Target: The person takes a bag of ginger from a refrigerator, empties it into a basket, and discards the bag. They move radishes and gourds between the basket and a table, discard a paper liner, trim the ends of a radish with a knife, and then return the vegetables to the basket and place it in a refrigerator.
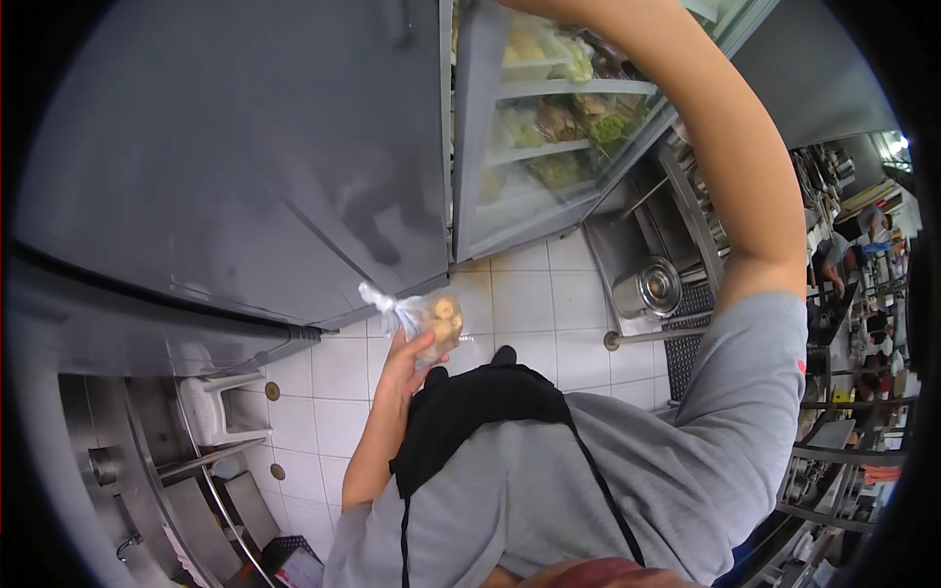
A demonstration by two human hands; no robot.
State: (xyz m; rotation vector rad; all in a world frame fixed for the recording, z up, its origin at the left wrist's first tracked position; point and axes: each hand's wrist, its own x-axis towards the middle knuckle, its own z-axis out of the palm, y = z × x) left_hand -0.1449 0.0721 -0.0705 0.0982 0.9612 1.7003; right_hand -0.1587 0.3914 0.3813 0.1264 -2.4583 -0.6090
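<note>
My left hand (400,367) is closed around a clear plastic bag (427,321), fingers wrapped under it and thumb across its front. Inside the bag are pale yellow-brown round pieces of food, and its knotted white end points up and left. The bag is at waist height in front of a tall grey cabinet door (245,157). My right arm (730,147) stretches up across a glass fridge door (559,147), its hand beyond the top edge of the view. Behind the glass are white shelves with bagged greens and other food.
On the right, a steel pot (652,289) stands on a low metal shelf (627,230). A white plastic stool (211,412) and a steel sink counter (118,470) are at the left. White floor tiles (578,299) lie below. Far right, people work among kitchen counters.
</note>
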